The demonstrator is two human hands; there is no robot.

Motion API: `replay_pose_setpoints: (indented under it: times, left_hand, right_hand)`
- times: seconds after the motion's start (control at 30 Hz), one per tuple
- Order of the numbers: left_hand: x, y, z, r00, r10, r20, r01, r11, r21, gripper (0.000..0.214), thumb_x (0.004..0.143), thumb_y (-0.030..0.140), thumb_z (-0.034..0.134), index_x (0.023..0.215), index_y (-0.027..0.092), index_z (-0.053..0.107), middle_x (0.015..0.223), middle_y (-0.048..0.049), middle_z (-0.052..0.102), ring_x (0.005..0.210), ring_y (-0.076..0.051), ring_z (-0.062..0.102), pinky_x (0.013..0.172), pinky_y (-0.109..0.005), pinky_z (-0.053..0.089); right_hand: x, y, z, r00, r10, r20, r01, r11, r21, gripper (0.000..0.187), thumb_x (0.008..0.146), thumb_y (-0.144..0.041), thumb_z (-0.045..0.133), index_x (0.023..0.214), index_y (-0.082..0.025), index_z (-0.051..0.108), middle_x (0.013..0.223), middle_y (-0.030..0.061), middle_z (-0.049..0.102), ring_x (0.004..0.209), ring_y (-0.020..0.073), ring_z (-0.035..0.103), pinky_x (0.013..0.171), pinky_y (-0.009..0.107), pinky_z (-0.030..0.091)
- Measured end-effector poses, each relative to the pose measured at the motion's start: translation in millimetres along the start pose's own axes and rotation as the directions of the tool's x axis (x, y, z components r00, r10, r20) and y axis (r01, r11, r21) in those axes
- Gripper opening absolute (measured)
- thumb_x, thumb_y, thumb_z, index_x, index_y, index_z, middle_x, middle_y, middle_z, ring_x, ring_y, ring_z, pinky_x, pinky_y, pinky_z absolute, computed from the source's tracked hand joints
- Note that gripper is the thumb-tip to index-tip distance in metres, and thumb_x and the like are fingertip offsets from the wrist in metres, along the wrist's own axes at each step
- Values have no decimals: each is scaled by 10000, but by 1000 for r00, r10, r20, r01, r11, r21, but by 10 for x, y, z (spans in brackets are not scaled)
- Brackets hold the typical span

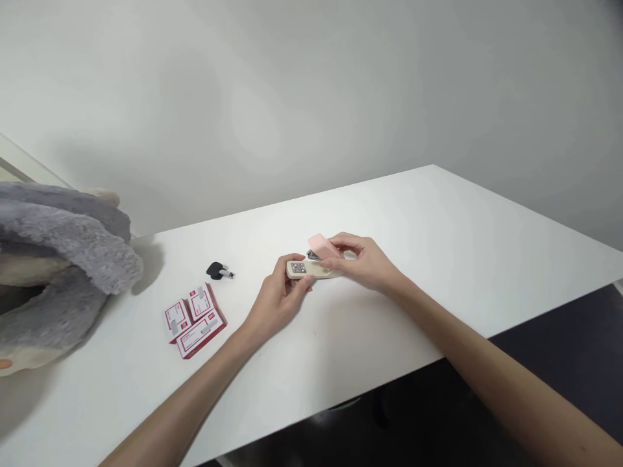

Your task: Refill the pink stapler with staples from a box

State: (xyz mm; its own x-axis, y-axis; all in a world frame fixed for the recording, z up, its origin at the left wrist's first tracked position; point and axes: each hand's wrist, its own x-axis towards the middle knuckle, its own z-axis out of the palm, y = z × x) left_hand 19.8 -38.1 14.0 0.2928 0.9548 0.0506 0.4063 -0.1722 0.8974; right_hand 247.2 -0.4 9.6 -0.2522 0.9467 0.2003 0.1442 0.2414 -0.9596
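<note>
A small stapler (311, 264) with a pink top and a beige base lies near the middle of the white table (438, 214). Its pink top is lifted, showing metal inside. My left hand (278, 299) grips the beige base at its left end, fingers curled round it. My right hand (363, 261) holds the right part of the stapler, thumb and fingers pinched on the pink top.
Three red-and-white small boxes (193, 319) lie together to the left of my hands. A black staple remover (218, 270) sits behind them. A grey fluffy plush (58, 259) covers the table's left end. The table's front edge runs diagonally on the right, with dark floor below.
</note>
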Motion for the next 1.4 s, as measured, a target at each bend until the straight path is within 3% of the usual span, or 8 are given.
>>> replay_pose_setpoints:
  times: [0.17,0.3,0.63,0.8,1.0,1.2,1.3,1.4]
  left_hand:
    - [-5,25,6,1000,15,-1,-15,999,29,418,1023,493,596,1322,208,532,987,-58,757,852,-197,698,715,-304,498]
    - [-5,27,3,1000,15,3,-15,999,41,434,1023,509,593,1321,199,533,967,-56,747,839,-197,680,708,-308,494]
    - [6,32,-7,1000,16,-14,-15,999,28,430,1023,513,609,1315,206,531,959,-41,733,860,-191,687,757,-316,518]
    - [20,8,3,999,21,-37,-22,999,-23,475,1029,477,614,1396,226,446,968,-39,733,919,-199,716,796,-335,535]
    - [64,-30,13,988,72,-137,-77,997,-31,494,1007,409,642,1391,254,373,1086,-38,715,861,-159,715,838,-347,533]
    - [47,-48,2,961,107,-255,-82,991,108,386,990,346,620,1313,227,447,1230,-87,671,842,-138,681,779,-318,519]
    - [-90,-15,10,952,125,-281,-59,971,232,306,999,323,579,1268,205,491,1201,-97,678,881,-164,661,783,-329,523]
    - [-365,26,-16,949,209,-238,-91,900,427,294,1013,333,564,1266,189,522,1235,-127,655,1115,-243,646,971,-429,531]
  right_hand:
    - [-28,-30,35,999,-3,40,4,1000,-7,354,795,-505,881,1063,-281,822,1138,59,758,1078,255,662,888,379,513]
    - [-45,-47,51,995,29,95,-31,999,19,365,834,-510,848,1105,-268,816,1073,42,780,995,237,697,852,365,529]
    - [-45,-13,58,993,-9,115,10,1000,-7,414,890,-493,804,1251,-294,766,1179,28,781,1079,251,705,889,359,532]
    - [-20,30,53,990,-43,134,41,999,18,435,902,-503,781,1268,-270,749,1174,39,771,1044,247,703,860,352,532]
    - [22,117,61,998,-67,8,67,997,26,421,888,-478,772,1248,-261,751,1192,26,768,1091,261,692,902,355,521]
    - [-38,132,94,993,-88,-76,87,996,-17,410,883,-470,763,1234,-260,756,1215,21,775,1121,272,692,962,370,508]
    - [-115,137,99,987,-86,-137,81,996,-44,424,881,-479,754,1240,-254,752,1221,29,783,1134,283,695,991,392,508]
    - [-212,155,87,980,-82,-184,75,996,-43,452,900,-478,730,1280,-234,737,1237,50,785,1152,295,703,997,414,520]
